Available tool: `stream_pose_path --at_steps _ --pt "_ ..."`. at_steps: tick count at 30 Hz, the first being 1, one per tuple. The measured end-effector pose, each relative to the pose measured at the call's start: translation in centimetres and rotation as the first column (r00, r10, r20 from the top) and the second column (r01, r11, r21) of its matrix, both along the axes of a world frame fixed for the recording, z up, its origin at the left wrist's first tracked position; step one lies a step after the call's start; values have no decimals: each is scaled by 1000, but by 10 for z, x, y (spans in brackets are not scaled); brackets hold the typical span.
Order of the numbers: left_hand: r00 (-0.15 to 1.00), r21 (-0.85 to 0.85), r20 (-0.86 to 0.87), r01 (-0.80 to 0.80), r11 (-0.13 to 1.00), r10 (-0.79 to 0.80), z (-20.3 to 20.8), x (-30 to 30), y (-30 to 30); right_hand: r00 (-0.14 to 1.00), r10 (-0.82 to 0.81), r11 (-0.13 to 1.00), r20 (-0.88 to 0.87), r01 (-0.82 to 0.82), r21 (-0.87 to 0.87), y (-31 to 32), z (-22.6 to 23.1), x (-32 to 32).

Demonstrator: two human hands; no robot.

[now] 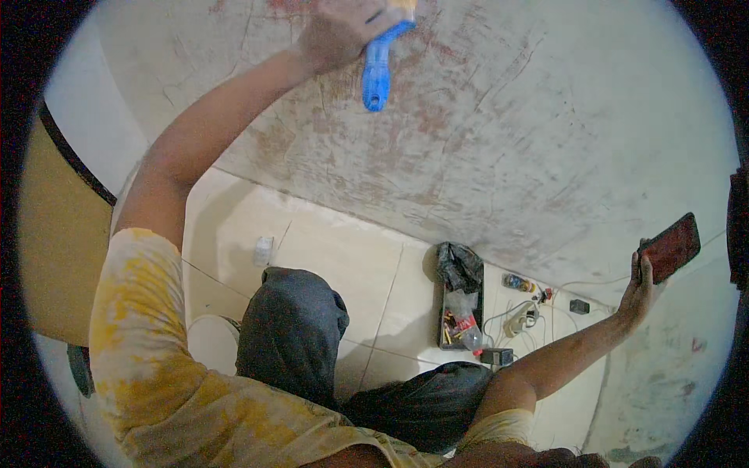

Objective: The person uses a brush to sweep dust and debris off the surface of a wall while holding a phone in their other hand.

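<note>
At the top edge my left hand point(341, 37) is raised against the wall point(468, 117), which is blotched with reddish-brown marks. Its fingers close round the upper part of a blue-handled brush point(376, 78). The handle points down, with a hole at its end, and a bit of the tan head shows beside the fingers; the rest is cut off by the picture's edge. Out to the right my right hand point(641, 290) grips a dark phone point(672, 248), tilted, its face reddish and dim. A pale cable runs from the floor things toward this hand.
On the tiled floor point(343, 249) stands a black tray point(442, 331) with a black plastic bag point(459, 267) and a clear bottle point(468, 331). Beside it lie a small jar point(517, 282), cables and black adapters point(497, 356). A small clear container point(264, 251) is near my knee.
</note>
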State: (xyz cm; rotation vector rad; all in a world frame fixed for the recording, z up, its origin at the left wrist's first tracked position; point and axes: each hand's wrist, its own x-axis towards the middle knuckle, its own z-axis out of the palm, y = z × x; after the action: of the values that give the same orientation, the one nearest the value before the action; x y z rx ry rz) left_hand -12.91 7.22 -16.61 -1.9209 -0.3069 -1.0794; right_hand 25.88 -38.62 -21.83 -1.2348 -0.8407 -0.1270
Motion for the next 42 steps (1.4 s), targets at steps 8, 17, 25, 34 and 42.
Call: stream_pose_path --at_steps 8,17,25,34,42 --pt "983 102 0 183 978 -184 29 -13 -6 982 125 985 -142 -105 138 -4 6 -4" --pt "1000 37 -11 27 999 -27 5 -12 10 968 182 977 -172 -158 144 -1 7 -13" --pt "982 193 -138 151 969 -126 -15 -14 -1 968 189 977 -163 -169 130 -5 6 -9" --pt "1000 -27 23 5 1000 -5 16 -3 15 978 181 980 -107 -171 97 -8 7 -6" --pt "795 -513 -513 21 858 -325 -148 -10 -3 998 69 998 3 -69 -6 -3 9 -18"
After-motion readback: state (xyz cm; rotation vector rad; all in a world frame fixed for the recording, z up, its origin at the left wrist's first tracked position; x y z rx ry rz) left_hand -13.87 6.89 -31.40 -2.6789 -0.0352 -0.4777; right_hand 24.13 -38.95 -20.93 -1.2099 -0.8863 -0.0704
